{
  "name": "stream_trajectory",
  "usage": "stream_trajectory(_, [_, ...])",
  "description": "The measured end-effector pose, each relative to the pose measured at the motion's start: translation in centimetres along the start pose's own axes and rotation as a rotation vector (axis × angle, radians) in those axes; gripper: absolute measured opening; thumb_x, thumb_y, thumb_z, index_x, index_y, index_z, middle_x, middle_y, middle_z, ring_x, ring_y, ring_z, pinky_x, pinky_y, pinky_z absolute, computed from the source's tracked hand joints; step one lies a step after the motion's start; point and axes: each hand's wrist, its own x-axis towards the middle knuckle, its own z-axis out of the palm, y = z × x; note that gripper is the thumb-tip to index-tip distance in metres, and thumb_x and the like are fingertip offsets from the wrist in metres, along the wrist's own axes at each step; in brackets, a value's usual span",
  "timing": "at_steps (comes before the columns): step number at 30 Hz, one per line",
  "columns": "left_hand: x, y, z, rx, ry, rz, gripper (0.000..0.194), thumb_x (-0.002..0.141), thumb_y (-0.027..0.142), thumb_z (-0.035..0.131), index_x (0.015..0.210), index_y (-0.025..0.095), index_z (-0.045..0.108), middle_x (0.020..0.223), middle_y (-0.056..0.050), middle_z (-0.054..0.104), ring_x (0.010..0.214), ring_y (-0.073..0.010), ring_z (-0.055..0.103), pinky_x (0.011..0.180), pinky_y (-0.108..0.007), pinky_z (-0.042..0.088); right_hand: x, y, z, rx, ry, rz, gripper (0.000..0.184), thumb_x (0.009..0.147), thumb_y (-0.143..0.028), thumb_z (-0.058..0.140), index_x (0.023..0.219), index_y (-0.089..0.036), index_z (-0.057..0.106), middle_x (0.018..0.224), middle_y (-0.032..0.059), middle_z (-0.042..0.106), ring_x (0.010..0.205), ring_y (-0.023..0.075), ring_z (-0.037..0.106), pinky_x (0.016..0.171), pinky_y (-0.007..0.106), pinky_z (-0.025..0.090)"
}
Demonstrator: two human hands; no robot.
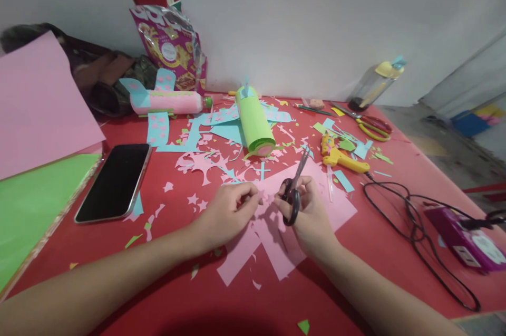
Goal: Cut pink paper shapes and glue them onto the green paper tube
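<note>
My right hand (pixel 314 220) is closed around small black-handled scissors (pixel 299 170), their blades pointing up and away from me. Across from it, my left hand (pixel 229 213) has its thumb and fingers pinched together; whatever may be between them is too small to make out. Under both hands lies a cut pink paper sheet (pixel 340 207). Small pink stars (pixel 192 199) and scraps are scattered left of my left hand. Beyond the hands rests a green paper tube (pixel 255 120) with blue wing-like strips. A pink paper-wrapped bottle (pixel 174 102) with blue fins is farther left.
A phone (pixel 114 183) and large pink (pixel 43 104) and green sheets (pixel 39 209) are at left. To the right are a yellow glue gun (pixel 342 159), its cord, yellow-handled scissors (pixel 373 129) and a purple box (pixel 462 238). A snack bag (pixel 169 51) stands behind.
</note>
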Motion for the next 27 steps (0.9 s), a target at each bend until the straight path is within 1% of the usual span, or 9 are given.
stream_trajectory(2, [-0.2,0.0,-0.1,-0.009,0.051,0.006,0.023,0.083,0.024,0.036,0.063,0.016,0.045,0.057,0.002,0.049,0.053,-0.0093,0.045,0.052,-0.021,0.037,0.0,0.0,0.0,-0.001,0.004,-0.008,0.034,0.058,-0.006,0.061,0.073,-0.023,0.034,0.068,-0.0074,0.051,0.053,0.0063,0.046,0.045,0.017,0.038])
stream_trajectory(5, [-0.5,0.1,-0.3,0.042,0.075,0.098,0.02,0.082,0.021,0.039,0.063,0.016,0.047,0.066,0.0,0.051,0.065,-0.0109,0.049,0.063,-0.023,0.04,-0.1,0.1,0.0,-0.015,-0.004,-0.005,0.034,0.059,-0.007,0.061,0.073,-0.023,0.034,0.066,-0.0081,0.051,0.05,0.006,0.044,0.042,0.017,0.037])
stream_trajectory(8, [-0.6,0.3,-0.2,0.076,-0.003,0.159,0.021,0.082,0.019,0.039,0.066,0.016,0.051,0.077,-0.002,0.053,0.074,-0.0119,0.05,0.071,-0.024,0.04,-0.2,0.1,0.2,0.0,-0.032,0.02,0.037,0.057,-0.009,0.064,0.072,-0.024,0.034,0.065,-0.0088,0.05,0.05,0.0062,0.045,0.041,0.017,0.037])
stream_trajectory(11, [-0.7,0.5,-0.1,0.106,-0.072,0.126,0.024,0.084,0.021,0.037,0.069,0.015,0.055,0.073,-0.002,0.055,0.07,-0.0122,0.05,0.069,-0.024,0.04,-0.4,0.1,0.3,0.021,-0.081,0.032,0.041,0.055,-0.011,0.068,0.073,-0.024,0.034,0.066,-0.0086,0.049,0.054,0.0073,0.047,0.042,0.017,0.037])
stream_trajectory(15, [-0.7,0.8,-0.5,0.127,-0.084,0.106,0.027,0.084,0.022,0.036,0.065,0.015,0.053,0.067,-0.001,0.056,0.066,-0.0115,0.051,0.065,-0.023,0.039,-0.7,0.2,0.4,0.001,-0.132,0.016,0.041,0.056,-0.012,0.069,0.073,-0.024,0.034,0.064,-0.0081,0.048,0.054,0.0082,0.047,0.041,0.018,0.037])
stream_trajectory(21, [-0.2,0.7,-4.0,0.304,-0.265,0.047,0.024,0.08,0.022,0.037,0.065,0.016,0.056,0.069,-0.002,0.06,0.064,-0.0125,0.053,0.06,-0.023,0.038,-0.7,0.5,0.3,-0.067,-0.136,-0.006,0.035,0.061,-0.016,0.066,0.074,-0.024,0.034,0.064,-0.0076,0.048,0.053,0.0079,0.045,0.041,0.018,0.036])
stream_trajectory(23, [-0.1,0.1,-5.6,0.457,-0.332,0.067,0.025,0.079,0.022,0.037,0.064,0.017,0.056,0.068,-0.003,0.06,0.063,-0.0133,0.052,0.058,-0.024,0.036,-0.6,0.6,0.3,-0.085,-0.141,-0.007,0.034,0.061,-0.016,0.065,0.074,-0.025,0.034,0.064,-0.0074,0.048,0.053,0.0083,0.046,0.04,0.018,0.036])
stream_trajectory(24, [0.0,-0.3,-6.3,0.568,-0.328,0.067,0.024,0.078,0.023,0.039,0.063,0.017,0.056,0.065,-0.003,0.059,0.062,-0.0145,0.051,0.058,-0.025,0.035,-0.6,0.6,0.3,-0.089,-0.144,-0.006,0.034,0.061,-0.017,0.065,0.074,-0.025,0.034,0.064,-0.0074,0.048,0.054,0.0085,0.046,0.04,0.018,0.036])
stream_trajectory(27, [0.0,-1.5,-8.2,0.707,-0.391,-0.03,0.025,0.076,0.019,0.039,0.06,0.018,0.058,0.064,-0.004,0.061,0.061,-0.0154,0.053,0.056,-0.025,0.034,-0.6,0.6,0.3,-0.095,-0.149,0.007,0.035,0.061,-0.018,0.066,0.073,-0.024,0.034,0.063,-0.0075,0.048,0.053,0.0086,0.047,0.04,0.018,0.036])
